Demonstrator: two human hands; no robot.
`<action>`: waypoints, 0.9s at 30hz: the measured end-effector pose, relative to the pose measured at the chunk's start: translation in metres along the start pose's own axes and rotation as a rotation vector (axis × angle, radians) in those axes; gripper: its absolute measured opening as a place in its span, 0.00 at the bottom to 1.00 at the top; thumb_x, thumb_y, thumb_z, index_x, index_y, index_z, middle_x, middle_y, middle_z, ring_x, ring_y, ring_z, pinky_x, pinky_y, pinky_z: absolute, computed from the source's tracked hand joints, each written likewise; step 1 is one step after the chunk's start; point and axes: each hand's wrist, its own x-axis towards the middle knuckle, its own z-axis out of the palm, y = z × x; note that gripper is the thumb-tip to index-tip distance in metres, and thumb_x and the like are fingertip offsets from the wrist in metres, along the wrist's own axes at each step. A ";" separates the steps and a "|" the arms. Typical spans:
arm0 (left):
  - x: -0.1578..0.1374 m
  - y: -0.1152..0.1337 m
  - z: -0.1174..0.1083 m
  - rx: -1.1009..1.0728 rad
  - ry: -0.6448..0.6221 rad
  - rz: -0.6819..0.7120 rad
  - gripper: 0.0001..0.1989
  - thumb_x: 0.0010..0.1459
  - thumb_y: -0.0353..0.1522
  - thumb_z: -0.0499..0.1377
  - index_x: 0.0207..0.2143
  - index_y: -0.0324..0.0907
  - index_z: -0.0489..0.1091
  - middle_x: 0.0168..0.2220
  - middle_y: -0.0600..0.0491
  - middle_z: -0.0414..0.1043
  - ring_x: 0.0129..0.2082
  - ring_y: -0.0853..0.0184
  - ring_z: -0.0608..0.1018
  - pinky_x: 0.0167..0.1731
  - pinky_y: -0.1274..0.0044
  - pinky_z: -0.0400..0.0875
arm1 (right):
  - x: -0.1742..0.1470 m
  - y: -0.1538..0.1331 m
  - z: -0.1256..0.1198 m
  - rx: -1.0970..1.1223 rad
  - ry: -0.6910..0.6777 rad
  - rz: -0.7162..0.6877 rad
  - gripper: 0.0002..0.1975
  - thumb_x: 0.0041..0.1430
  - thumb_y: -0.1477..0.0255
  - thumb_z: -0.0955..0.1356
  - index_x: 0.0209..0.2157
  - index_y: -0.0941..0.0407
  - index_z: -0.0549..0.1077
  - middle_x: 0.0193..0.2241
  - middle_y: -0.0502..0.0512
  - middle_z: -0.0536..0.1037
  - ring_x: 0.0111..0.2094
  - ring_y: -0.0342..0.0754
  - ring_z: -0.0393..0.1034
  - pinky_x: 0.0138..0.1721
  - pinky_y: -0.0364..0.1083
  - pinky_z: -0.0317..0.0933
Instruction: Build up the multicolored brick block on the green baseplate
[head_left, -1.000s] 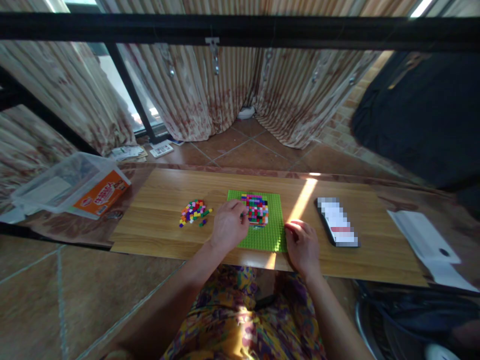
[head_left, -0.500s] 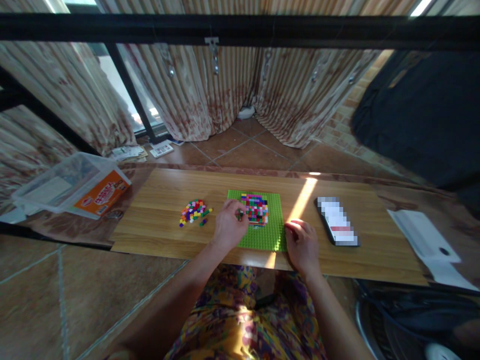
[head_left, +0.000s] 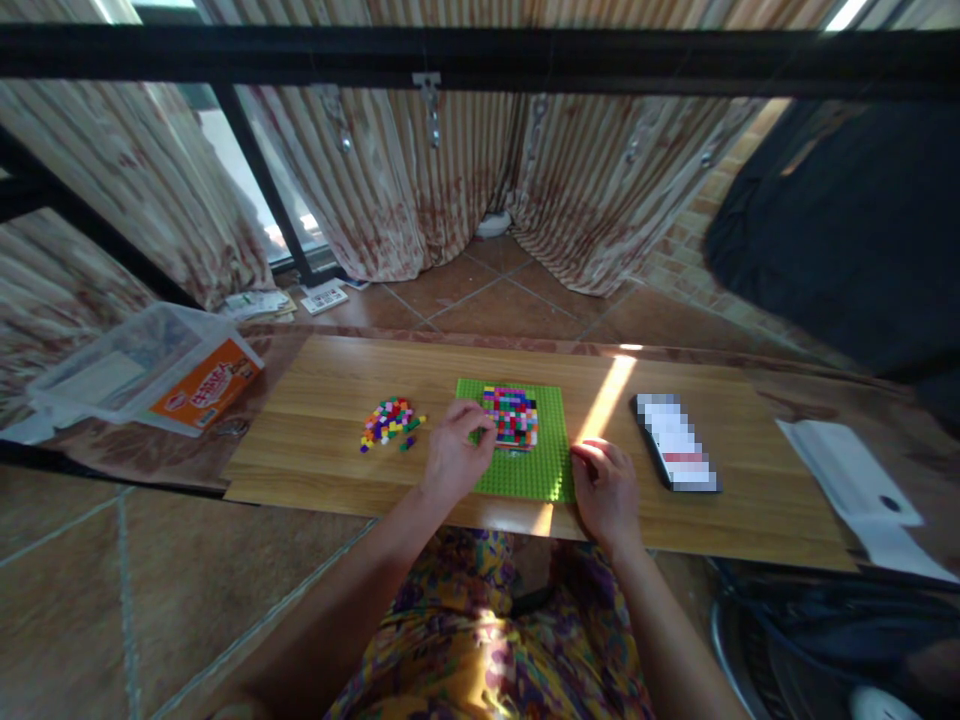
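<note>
A green studded baseplate (head_left: 551,425) lies on the wooden table board. On its upper middle sits a block of multicoloured toy bricks (head_left: 516,418), packed side by side. My left hand (head_left: 459,450) is over the plate's left part, thumb and fingertips pinched together at the block's left side. Whatever is between those fingertips is hidden. At the plate's lower right edge rests my right hand (head_left: 606,490), its fingers curled against the rim. Left of the plate is a loose pile of small coloured bricks (head_left: 388,420), with a few lying apart from it.
A phone (head_left: 677,443) lies on the board to the right, and a white flat object (head_left: 855,475) is past it. At far left stands a clear plastic box (head_left: 142,365) with an orange label. A dark bar (head_left: 480,60) crosses above, before curtains.
My left fingertips have closed in slightly at the block's left side; a dark greenish spot seen between them before is now hidden. My right hand has stayed at the plate's edge.
</note>
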 end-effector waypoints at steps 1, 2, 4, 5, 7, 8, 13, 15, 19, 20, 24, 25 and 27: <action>-0.001 0.000 -0.001 0.018 -0.002 0.020 0.06 0.53 0.24 0.59 0.27 0.42 0.71 0.34 0.53 0.69 0.36 0.70 0.74 0.39 0.76 0.69 | 0.000 0.000 0.000 -0.002 -0.002 0.001 0.10 0.60 0.69 0.63 0.36 0.55 0.75 0.40 0.56 0.75 0.43 0.51 0.66 0.46 0.52 0.61; -0.002 -0.001 -0.001 0.034 -0.004 0.037 0.05 0.54 0.25 0.59 0.28 0.42 0.72 0.35 0.53 0.70 0.37 0.70 0.74 0.39 0.76 0.69 | 0.000 -0.001 -0.001 -0.004 -0.005 0.001 0.10 0.60 0.69 0.63 0.36 0.55 0.75 0.40 0.56 0.75 0.43 0.51 0.66 0.46 0.52 0.61; -0.004 -0.001 -0.002 0.052 -0.009 0.057 0.04 0.56 0.27 0.59 0.29 0.43 0.72 0.36 0.53 0.70 0.38 0.69 0.74 0.41 0.76 0.69 | 0.000 -0.001 -0.001 -0.008 -0.006 0.000 0.10 0.60 0.69 0.63 0.36 0.55 0.75 0.41 0.57 0.75 0.43 0.51 0.66 0.46 0.52 0.61; -0.005 0.000 -0.002 0.053 -0.009 0.059 0.03 0.56 0.28 0.59 0.29 0.43 0.72 0.36 0.52 0.70 0.38 0.69 0.74 0.41 0.76 0.69 | 0.000 -0.001 -0.001 -0.010 -0.004 -0.001 0.10 0.60 0.70 0.63 0.36 0.55 0.75 0.41 0.57 0.75 0.43 0.51 0.66 0.46 0.52 0.61; -0.005 0.001 -0.002 0.041 -0.004 0.046 0.03 0.56 0.29 0.59 0.29 0.43 0.71 0.36 0.52 0.70 0.38 0.69 0.74 0.41 0.76 0.69 | 0.000 -0.001 -0.001 -0.011 0.000 -0.003 0.10 0.60 0.70 0.63 0.36 0.55 0.75 0.41 0.57 0.75 0.43 0.51 0.66 0.46 0.52 0.61; -0.005 0.002 -0.002 0.031 -0.001 0.029 0.04 0.56 0.29 0.59 0.29 0.42 0.71 0.36 0.52 0.70 0.38 0.69 0.75 0.41 0.76 0.69 | 0.000 -0.001 -0.001 -0.011 0.001 -0.003 0.10 0.60 0.70 0.63 0.36 0.55 0.75 0.41 0.57 0.75 0.43 0.51 0.66 0.47 0.52 0.61; -0.002 0.005 0.002 -0.095 0.017 -0.124 0.06 0.55 0.26 0.57 0.26 0.41 0.70 0.34 0.52 0.70 0.37 0.69 0.74 0.37 0.77 0.69 | 0.000 -0.001 -0.001 -0.006 0.001 -0.009 0.10 0.60 0.70 0.63 0.37 0.55 0.75 0.41 0.57 0.75 0.43 0.51 0.66 0.46 0.52 0.62; -0.001 0.004 0.005 -0.155 0.039 -0.193 0.06 0.53 0.24 0.57 0.26 0.41 0.70 0.33 0.53 0.69 0.35 0.70 0.73 0.34 0.78 0.69 | 0.000 -0.001 -0.001 -0.011 -0.002 -0.007 0.10 0.60 0.70 0.63 0.37 0.55 0.75 0.41 0.57 0.75 0.43 0.52 0.65 0.46 0.53 0.61; 0.000 0.000 0.010 -0.216 0.074 -0.311 0.05 0.50 0.24 0.59 0.25 0.41 0.70 0.30 0.55 0.69 0.31 0.71 0.72 0.31 0.79 0.67 | 0.000 -0.002 -0.002 -0.022 -0.008 0.008 0.10 0.60 0.69 0.62 0.37 0.55 0.75 0.41 0.57 0.75 0.43 0.52 0.65 0.46 0.53 0.61; 0.001 -0.001 0.011 -0.227 0.075 -0.338 0.04 0.49 0.24 0.59 0.25 0.41 0.70 0.29 0.55 0.69 0.29 0.71 0.71 0.30 0.79 0.66 | 0.000 -0.002 -0.001 -0.022 -0.009 0.008 0.10 0.60 0.69 0.63 0.37 0.55 0.75 0.41 0.57 0.75 0.43 0.52 0.65 0.46 0.53 0.61; 0.002 -0.003 0.014 -0.273 0.078 -0.381 0.04 0.47 0.24 0.59 0.24 0.41 0.69 0.28 0.57 0.67 0.26 0.73 0.69 0.28 0.80 0.64 | 0.000 -0.001 0.000 -0.012 -0.003 -0.003 0.10 0.60 0.69 0.63 0.36 0.55 0.75 0.41 0.57 0.75 0.43 0.51 0.66 0.46 0.52 0.61; 0.002 -0.004 0.014 -0.282 0.078 -0.377 0.05 0.47 0.23 0.59 0.24 0.41 0.69 0.28 0.57 0.67 0.26 0.73 0.69 0.28 0.80 0.64 | 0.000 -0.001 0.000 -0.011 0.001 -0.003 0.10 0.60 0.69 0.63 0.36 0.55 0.75 0.41 0.57 0.75 0.43 0.51 0.66 0.46 0.52 0.61; 0.002 -0.005 0.015 -0.298 0.078 -0.374 0.05 0.47 0.23 0.59 0.24 0.40 0.69 0.28 0.57 0.67 0.26 0.73 0.68 0.28 0.80 0.63 | 0.000 0.000 0.000 -0.008 0.003 0.000 0.10 0.60 0.69 0.63 0.36 0.55 0.75 0.41 0.57 0.75 0.43 0.51 0.66 0.46 0.52 0.61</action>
